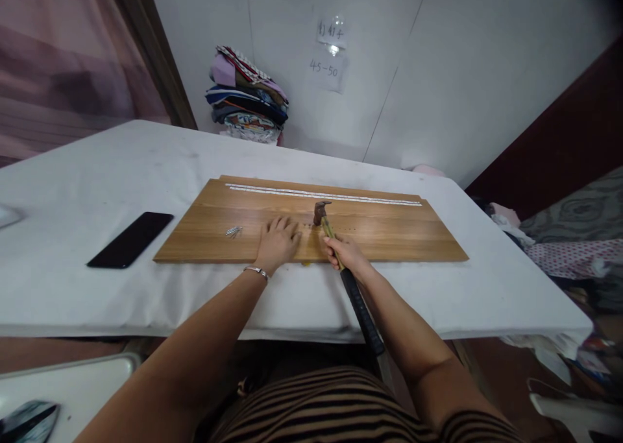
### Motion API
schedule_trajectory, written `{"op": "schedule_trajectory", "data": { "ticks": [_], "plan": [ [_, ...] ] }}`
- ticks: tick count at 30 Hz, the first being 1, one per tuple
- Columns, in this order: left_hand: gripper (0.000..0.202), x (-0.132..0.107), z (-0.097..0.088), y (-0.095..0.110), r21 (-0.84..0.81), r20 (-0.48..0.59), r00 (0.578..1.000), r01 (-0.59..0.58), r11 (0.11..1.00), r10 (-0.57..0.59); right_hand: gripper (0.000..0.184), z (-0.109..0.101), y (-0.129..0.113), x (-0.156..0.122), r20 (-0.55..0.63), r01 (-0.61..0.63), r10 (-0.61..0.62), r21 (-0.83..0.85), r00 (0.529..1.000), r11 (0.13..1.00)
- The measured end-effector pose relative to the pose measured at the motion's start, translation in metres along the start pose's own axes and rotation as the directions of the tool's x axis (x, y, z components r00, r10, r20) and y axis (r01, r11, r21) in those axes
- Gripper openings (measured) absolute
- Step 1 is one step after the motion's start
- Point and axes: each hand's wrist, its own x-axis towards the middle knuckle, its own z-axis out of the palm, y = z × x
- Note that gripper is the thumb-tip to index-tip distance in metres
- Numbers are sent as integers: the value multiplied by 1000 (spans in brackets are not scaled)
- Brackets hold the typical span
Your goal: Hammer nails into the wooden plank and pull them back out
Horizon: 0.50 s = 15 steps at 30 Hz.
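Hammer in right grip, handwritten "45-50" on wall sheet

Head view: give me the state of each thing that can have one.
Wooden board: lying flat
Left hand: back up, resting on the board
Hammer: held, head over the board
Right hand: fingers closed around the hammer's handle
Nails: loose, clustered on the board
Phone: lying flat, dark
Cloths: folded, stacked
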Motion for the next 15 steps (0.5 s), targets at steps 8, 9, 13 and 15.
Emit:
{"op": "schedule_trajectory", "data": {
  "ticks": [8, 9, 13, 15],
  "plan": [
    [49, 0, 0, 0, 1, 10, 1000, 2, 1000, -2, 25, 1, -2, -2, -6, -7, 7, 5, 1000, 1000],
    [49, 0, 0, 0, 1, 9, 1000, 3, 1000, -3, 24, 1, -2, -2, -8, -5, 5, 3, 1000, 1000],
    [48, 0, 0, 1, 2, 9, 1000, 8, 1000, -8, 26, 1, -3, -3, -10, -17, 17, 1, 1000, 1000],
    [48, -1, -1, 1, -2, 6, 1000, 9, 1000, -9, 26, 2, -4, -4, -12, -23, 23, 8, 1000, 1000]
  ]
}}
